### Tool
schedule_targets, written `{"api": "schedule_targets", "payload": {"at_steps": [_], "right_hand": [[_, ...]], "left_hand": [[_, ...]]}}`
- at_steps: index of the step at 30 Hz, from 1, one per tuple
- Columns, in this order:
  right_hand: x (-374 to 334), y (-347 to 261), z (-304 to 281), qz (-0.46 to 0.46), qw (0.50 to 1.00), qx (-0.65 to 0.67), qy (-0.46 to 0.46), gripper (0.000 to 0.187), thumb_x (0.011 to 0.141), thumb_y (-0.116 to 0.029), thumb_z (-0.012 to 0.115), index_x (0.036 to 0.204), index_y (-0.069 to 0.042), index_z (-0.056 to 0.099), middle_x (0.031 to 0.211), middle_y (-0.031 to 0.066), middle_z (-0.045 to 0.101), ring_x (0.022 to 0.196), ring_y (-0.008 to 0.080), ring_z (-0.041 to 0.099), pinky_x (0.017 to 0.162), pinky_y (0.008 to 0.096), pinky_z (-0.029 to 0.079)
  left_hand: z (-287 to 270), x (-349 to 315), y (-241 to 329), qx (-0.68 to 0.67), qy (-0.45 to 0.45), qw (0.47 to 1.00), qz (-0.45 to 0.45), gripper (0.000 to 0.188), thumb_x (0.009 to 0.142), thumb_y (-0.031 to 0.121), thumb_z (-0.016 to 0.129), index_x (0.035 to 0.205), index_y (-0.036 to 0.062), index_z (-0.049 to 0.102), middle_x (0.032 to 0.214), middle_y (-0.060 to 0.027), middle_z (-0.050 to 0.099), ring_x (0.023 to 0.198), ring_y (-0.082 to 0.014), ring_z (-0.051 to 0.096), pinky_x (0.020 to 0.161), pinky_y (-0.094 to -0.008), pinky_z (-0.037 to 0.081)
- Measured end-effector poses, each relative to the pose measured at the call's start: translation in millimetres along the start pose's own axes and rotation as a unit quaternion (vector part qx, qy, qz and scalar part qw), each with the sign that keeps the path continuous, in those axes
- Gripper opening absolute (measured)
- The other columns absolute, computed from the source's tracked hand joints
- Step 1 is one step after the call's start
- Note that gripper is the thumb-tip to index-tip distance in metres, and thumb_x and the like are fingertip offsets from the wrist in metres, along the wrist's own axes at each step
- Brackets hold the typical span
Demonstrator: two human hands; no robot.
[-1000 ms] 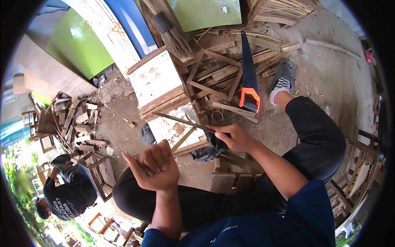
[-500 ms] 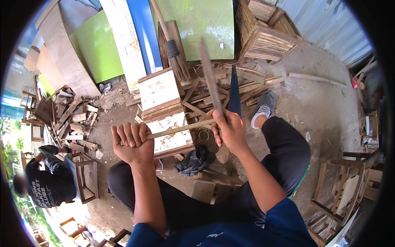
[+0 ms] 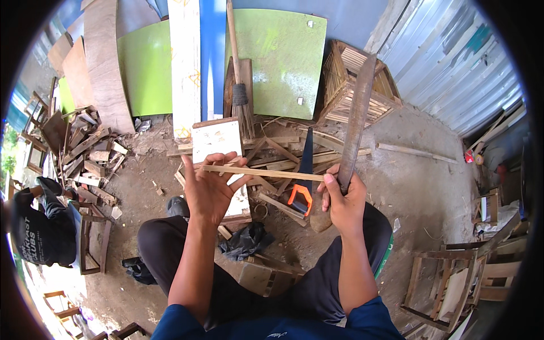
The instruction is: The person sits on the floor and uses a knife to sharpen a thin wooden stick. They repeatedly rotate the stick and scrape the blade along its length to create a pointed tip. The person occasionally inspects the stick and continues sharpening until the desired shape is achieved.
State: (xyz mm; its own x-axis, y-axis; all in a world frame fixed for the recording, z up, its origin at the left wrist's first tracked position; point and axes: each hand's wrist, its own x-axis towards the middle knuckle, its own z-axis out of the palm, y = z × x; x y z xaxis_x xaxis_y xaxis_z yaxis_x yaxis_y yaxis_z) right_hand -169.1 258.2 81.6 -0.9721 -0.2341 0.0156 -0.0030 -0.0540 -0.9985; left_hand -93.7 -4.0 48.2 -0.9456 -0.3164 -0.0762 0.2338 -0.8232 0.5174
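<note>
A thin wooden strip (image 3: 272,172) spans the space between my hands, nearly level. My right hand (image 3: 347,198) is closed round the lower end of a long, worn-bladed machete (image 3: 358,113), whose blade points up and away. The strip's right end meets that hand at the thumb. My left hand (image 3: 211,190) has its fingers spread, and the strip's left end crosses it by the fingers without a closed grip. Under the strip stands a white-topped wooden block (image 3: 215,140), partly hidden by my left hand. A handsaw (image 3: 306,164) with an orange handle is beyond, between my hands.
Scrap wood (image 3: 277,161) lies behind the block, beside a broom (image 3: 241,107). Green panels (image 3: 277,68) lean at the back. A black plastic bag (image 3: 246,241) lies between my legs. Another person (image 3: 42,221) sits at far left, near a wooden frame (image 3: 93,238).
My left hand has gone from a fist round the strip to spread fingers. The machete and right hand have shifted right, and the view has turned, showing more of the saw.
</note>
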Motion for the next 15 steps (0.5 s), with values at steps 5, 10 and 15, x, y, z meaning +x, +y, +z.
{"api": "schedule_targets", "payload": {"at_steps": [5,10,15], "right_hand": [[2.5,-1.3,-5.8,-0.011,1.000,0.004,0.028,0.018,0.102,-0.006,0.063,0.116,0.002,0.055,0.088,0.0132,0.065,0.051,0.0094,0.052,0.045,0.0269,0.045],[4.8,-3.6,-5.8,-0.006,0.998,0.036,0.045,0.017,0.102,-0.005,0.062,0.115,0.003,0.055,0.092,0.0159,0.067,0.051,0.0106,0.052,0.044,0.0279,0.045],[7.2,-4.3,-3.7,0.007,0.997,0.046,0.056,0.013,0.104,-0.010,0.062,0.106,0.002,0.058,0.090,0.0163,0.067,0.050,0.0107,0.052,0.043,0.0277,0.045]], "left_hand": [[-5.6,0.6,-11.1,0.082,0.050,0.995,0.030,0.022,0.103,0.018,0.066,0.118,0.0024,0.060,0.122,-0.0189,0.069,0.116,-0.0356,0.070,0.100,-0.0489,0.061],[-5.6,-1.6,-9.0,0.049,0.057,0.997,0.005,0.019,0.104,0.011,0.064,0.119,0.0005,0.059,0.120,-0.0222,0.069,0.111,-0.0326,0.072,0.099,-0.0453,0.063],[-7.0,-2.8,-10.8,0.080,0.071,0.994,0.027,0.020,0.103,0.013,0.066,0.115,-0.0020,0.061,0.112,-0.0196,0.071,0.102,-0.0288,0.075,0.093,-0.0385,0.065]]}}
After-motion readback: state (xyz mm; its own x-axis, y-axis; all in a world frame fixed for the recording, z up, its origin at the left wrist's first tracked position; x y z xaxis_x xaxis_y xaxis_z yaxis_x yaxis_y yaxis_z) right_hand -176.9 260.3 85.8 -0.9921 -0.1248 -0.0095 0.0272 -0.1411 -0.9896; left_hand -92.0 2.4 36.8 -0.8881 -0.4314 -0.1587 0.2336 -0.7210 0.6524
